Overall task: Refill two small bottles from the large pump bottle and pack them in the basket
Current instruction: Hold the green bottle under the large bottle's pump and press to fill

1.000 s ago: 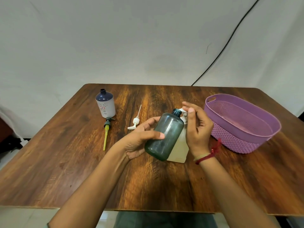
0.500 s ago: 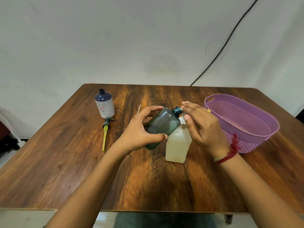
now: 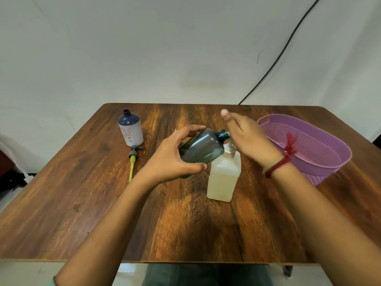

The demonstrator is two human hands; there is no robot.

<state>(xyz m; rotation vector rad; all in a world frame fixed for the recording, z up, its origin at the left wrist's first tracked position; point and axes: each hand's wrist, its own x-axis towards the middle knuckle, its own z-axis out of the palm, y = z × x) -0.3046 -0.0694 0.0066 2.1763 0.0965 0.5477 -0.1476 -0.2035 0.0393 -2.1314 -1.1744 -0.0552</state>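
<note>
Bench [image 3: 185,223]: glossy wood grain. Dark bottle [image 3: 203,148]: smooth translucent plastic. Pump bottle [image 3: 223,176]: frosted plastic. Basket [image 3: 334,162] at 3 o'clock: perforated matt plastic.

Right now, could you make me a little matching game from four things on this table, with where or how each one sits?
Things: 1 dark green bottle; 2 large pump bottle; 3 purple basket; 4 yellow-tubed pump.
States: A lying flat on the table; B tilted in the left hand; C upright beneath the right hand; D on the table's right side.
Pairs: 1-B; 2-C; 3-D; 4-A.
</note>
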